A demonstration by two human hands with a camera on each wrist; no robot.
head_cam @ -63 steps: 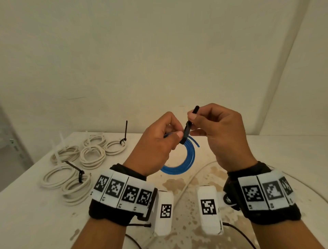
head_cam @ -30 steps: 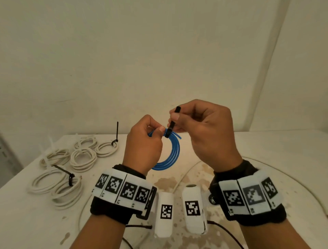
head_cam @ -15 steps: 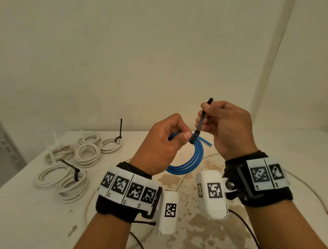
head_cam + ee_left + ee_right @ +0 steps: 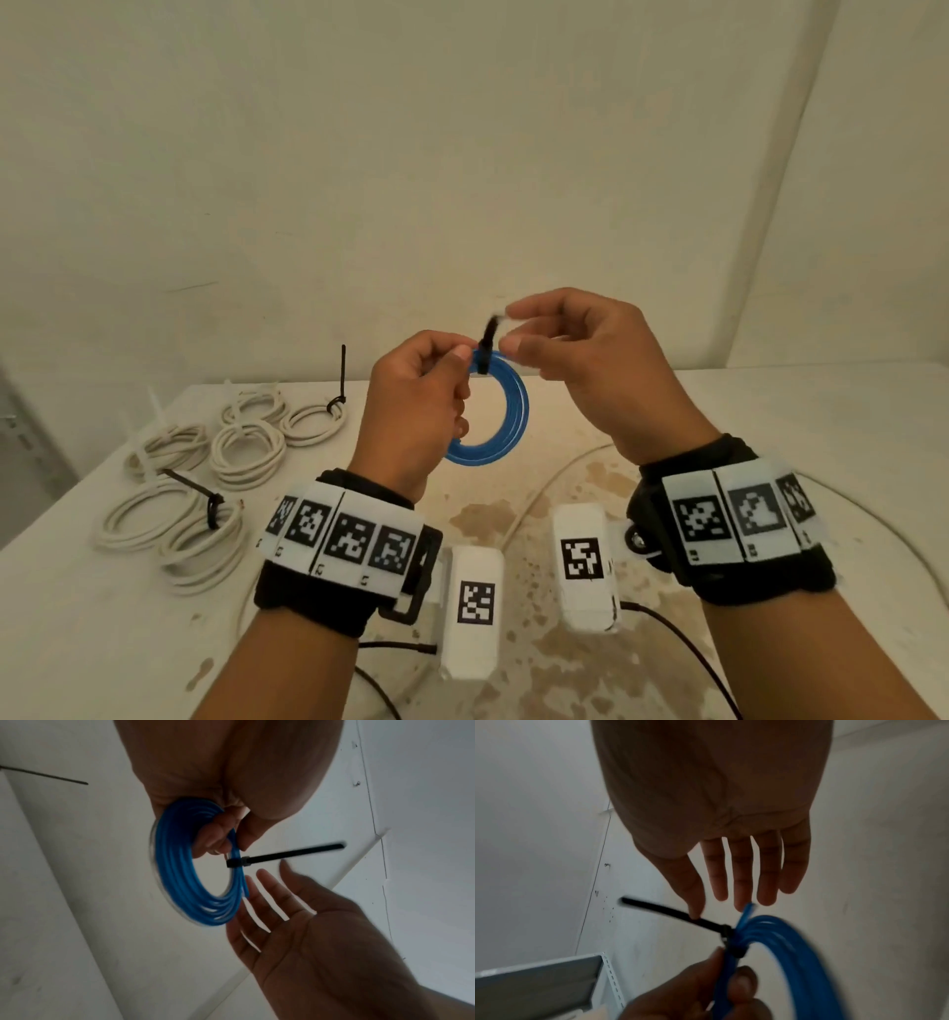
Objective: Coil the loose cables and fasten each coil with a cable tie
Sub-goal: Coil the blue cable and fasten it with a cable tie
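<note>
Holding the blue cable coil [image 4: 506, 411] up off the table [image 4: 821, 411], the left hand [image 4: 411, 411] pinches its top between thumb and fingers. A black cable tie [image 4: 486, 343] is cinched around the coil there, tail sticking up. Right hand [image 4: 590, 370] sits just beside the tail, fingers loosely spread; contact with the tie is blurred, can't tell from the head view. White coils [image 4: 205, 462] lie on the table's far left, some of them tied with black ties.

Left wrist view: left hand [image 4: 231, 780] has fingers curled through the coil [image 4: 180, 882], gripping it next to the tie head [image 4: 237, 862]. Tie tail points out free. Right hand [image 4: 321, 933] below it, palm flat, fingers straight, gripping nothing.

Right wrist view: right hand [image 4: 718, 801] fingers extended and apart, thumb tip at the tie tail [image 4: 659, 909], not closed on it. Left hand [image 4: 706, 994] pinches the coil [image 4: 782, 953] just below the tie. One cable end pokes up past the tie.
</note>
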